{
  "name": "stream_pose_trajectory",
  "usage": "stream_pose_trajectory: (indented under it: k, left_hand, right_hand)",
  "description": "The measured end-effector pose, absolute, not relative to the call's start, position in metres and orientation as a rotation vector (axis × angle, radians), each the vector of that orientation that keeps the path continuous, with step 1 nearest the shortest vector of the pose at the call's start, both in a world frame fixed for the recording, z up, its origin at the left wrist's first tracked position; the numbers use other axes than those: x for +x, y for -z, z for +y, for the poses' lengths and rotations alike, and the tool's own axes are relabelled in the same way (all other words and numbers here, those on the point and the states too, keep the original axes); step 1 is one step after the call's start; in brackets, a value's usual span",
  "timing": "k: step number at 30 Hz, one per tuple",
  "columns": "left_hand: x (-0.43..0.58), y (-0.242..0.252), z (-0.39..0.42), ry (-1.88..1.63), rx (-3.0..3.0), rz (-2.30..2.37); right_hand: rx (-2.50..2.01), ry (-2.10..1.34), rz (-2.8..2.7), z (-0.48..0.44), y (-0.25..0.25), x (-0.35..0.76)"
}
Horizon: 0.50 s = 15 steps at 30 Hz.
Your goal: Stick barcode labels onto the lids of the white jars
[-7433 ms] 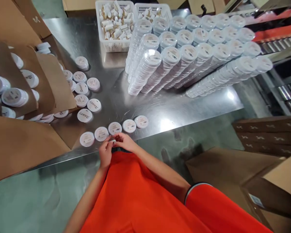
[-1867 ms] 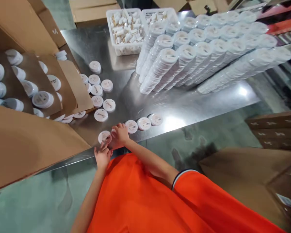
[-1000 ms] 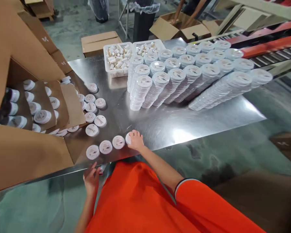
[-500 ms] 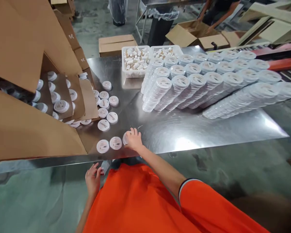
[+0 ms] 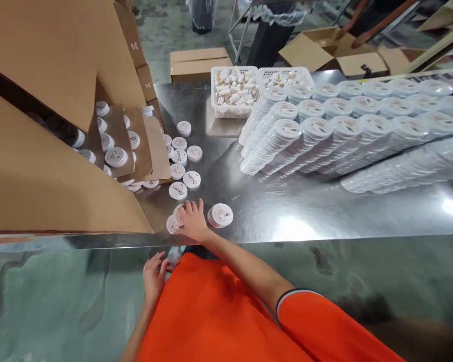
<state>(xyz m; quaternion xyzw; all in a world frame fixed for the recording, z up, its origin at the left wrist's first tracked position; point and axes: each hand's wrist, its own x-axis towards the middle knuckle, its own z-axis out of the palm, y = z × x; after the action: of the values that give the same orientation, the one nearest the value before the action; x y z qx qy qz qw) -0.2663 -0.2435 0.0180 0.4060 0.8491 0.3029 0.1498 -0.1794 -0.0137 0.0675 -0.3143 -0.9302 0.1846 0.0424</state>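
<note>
At the table's near edge, my right hand curls its fingers round a round white lidded container. Another such container lies just left of it, partly overlapped. To the right of this hand stands a short stack of the same containers, label side up. My left hand is low, in front of the table edge, with thumb and fingers drawn together by a translucent strip; what they pinch is unclear. Several printed containers lie beyond my right hand.
On the left, an open cardboard box holds containers between cardboard dividers. Clear-wrapped stacks lean across the metal table at right. White baskets of small white-capped pieces stand behind. Another person's hands reach into a carton.
My right hand has moved left along the near edge, from the rightmost container to the left ones. A short stack now stands on its right. The view has shifted somewhat.
</note>
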Motion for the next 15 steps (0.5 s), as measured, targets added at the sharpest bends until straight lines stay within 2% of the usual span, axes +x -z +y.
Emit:
stream_pose_trajectory:
  k: [8,12,15]
  left_hand:
    - [-0.275,-0.029,-0.244,-0.888,1.173,2.428]
    - [-0.279,-0.030,-0.244,-0.880,1.167,2.409]
    - [-0.279,-0.028,-0.235,-0.908,1.221,2.366]
  right_hand:
    - [-1.013,-0.796,-3.043,-0.039,-0.048,-0.226]
    - [-0.961,-0.847,-2.825,-0.027,-0.068,-0.187]
    - [-1.084,-0.735,-2.591,-0.008,-0.087,-0.136]
